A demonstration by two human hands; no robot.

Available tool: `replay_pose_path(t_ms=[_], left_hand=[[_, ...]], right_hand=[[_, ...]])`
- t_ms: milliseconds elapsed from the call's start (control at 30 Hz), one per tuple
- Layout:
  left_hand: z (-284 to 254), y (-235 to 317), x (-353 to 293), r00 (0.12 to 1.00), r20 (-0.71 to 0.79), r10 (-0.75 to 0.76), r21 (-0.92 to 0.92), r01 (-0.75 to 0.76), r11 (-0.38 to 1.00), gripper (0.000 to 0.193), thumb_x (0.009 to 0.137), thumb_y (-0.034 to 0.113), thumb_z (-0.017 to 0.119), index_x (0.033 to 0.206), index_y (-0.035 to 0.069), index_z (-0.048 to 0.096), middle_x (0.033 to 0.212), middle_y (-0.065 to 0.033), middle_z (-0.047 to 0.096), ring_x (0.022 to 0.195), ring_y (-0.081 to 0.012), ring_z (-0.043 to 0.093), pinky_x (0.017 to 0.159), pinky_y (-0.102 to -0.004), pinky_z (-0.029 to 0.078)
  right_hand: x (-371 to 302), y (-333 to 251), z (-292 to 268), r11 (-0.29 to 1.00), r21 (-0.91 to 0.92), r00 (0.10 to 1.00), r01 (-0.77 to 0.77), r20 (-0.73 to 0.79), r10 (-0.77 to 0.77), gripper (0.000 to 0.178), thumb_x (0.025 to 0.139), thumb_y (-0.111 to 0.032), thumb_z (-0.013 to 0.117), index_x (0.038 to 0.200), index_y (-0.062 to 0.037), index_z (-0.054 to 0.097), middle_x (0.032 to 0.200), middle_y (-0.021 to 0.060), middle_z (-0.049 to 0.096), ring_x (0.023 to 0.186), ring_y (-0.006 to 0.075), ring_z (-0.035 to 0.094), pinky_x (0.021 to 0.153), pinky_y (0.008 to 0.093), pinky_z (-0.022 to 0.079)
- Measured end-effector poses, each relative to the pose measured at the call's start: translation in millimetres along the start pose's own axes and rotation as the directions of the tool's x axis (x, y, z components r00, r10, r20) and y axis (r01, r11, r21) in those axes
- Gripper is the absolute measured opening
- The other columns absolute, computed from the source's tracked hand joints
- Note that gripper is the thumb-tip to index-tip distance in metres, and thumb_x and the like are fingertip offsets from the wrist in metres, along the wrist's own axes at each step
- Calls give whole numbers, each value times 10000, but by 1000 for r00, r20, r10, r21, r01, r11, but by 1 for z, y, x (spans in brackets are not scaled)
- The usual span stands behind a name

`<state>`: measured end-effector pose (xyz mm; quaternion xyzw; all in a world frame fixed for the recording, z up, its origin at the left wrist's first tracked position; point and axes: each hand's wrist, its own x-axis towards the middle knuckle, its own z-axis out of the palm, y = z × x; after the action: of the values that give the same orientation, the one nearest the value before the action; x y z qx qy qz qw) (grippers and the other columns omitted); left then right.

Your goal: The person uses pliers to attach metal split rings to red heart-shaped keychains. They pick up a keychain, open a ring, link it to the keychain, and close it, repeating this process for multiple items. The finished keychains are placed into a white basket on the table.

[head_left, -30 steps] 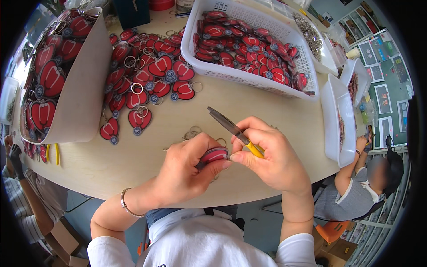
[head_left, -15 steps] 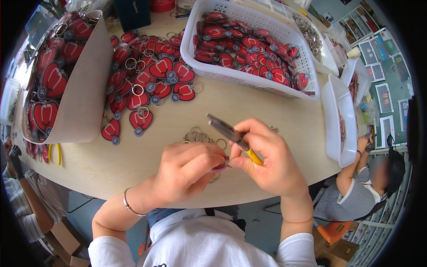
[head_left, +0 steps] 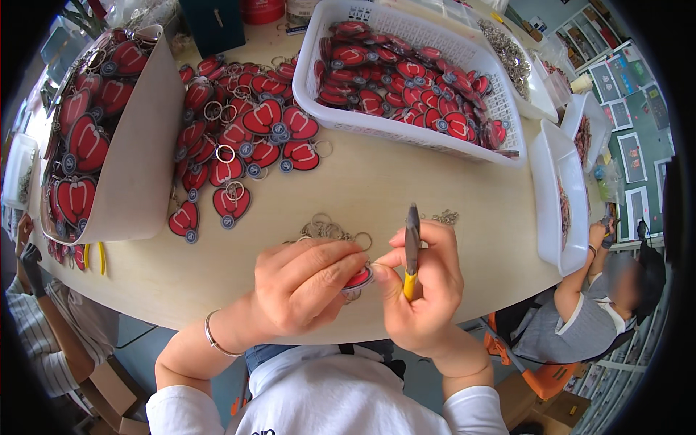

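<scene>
Near the front of the table, my left hand (head_left: pixel 301 283) pinches a red heart-shaped keychain (head_left: pixel 359 278), mostly covered by the fingers. My right hand (head_left: pixel 428 304) grips pliers (head_left: pixel 412 250) with yellow handles, their dark jaws pointing up and away from the keychain. The right thumb and forefinger meet at the keychain's edge; any small part between them is too small to make out. Just beyond my hands lies a heap of metal split rings (head_left: pixel 322 228). Small metal links (head_left: pixel 446 217) lie past the right hand.
Finished-looking red keychains (head_left: pixel 239 134) with rings spread at the back left, beside a full upright bin (head_left: pixel 141 152). A white basket (head_left: pixel 413 138) of red pieces stands at the back. White trays (head_left: pixel 562 210) line the right edge. Yellow-handled pliers (head_left: pixel 95 257) lie left. Co-workers sit on both sides.
The pliers have swung from pointing up-left to nearly upright as my right hand turned and dropped slightly. More of the red keychain shows at the left fingertips.
</scene>
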<state>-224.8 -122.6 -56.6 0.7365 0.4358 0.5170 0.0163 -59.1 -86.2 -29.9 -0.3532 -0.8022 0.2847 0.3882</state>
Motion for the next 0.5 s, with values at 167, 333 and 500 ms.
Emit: replay_pose_path(t_ms=[167, 333, 500], left_hand=[[-8, -1, 0, 990, -41, -132, -56, 130, 990, 249, 602, -79, 664, 845, -29, 636, 835, -135, 660, 665, -236, 648, 551, -289, 514], [-15, -10, 5, 967, -148, -207, -79, 197, 977, 257, 600, -87, 654, 848, -24, 642, 837, -128, 657, 655, -225, 632, 551, -288, 497], [-11, -13, 5, 969, -170, -180, -78, 168, 983, 251, 605, -82, 656, 846, -15, 644, 831, -122, 656, 652, -213, 624, 546, -284, 484]], right_hand=[[10, 8, -3, 994, 63, 995, -87, 59, 83, 138, 742, -42, 725, 819, 10, 622, 967, 126, 551, 833, 273, 557, 706, 343, 456], [36, 51, -8, 991, -132, 927, 4, 371, 46, 213, 665, -34, 761, 809, 26, 617, 1015, 114, 557, 943, 292, 549, 803, 377, 450], [40, 60, 0, 971, -193, 800, 139, 601, 5, 250, 628, -67, 780, 792, 15, 610, 1045, 101, 534, 1046, 277, 495, 874, 394, 424]])
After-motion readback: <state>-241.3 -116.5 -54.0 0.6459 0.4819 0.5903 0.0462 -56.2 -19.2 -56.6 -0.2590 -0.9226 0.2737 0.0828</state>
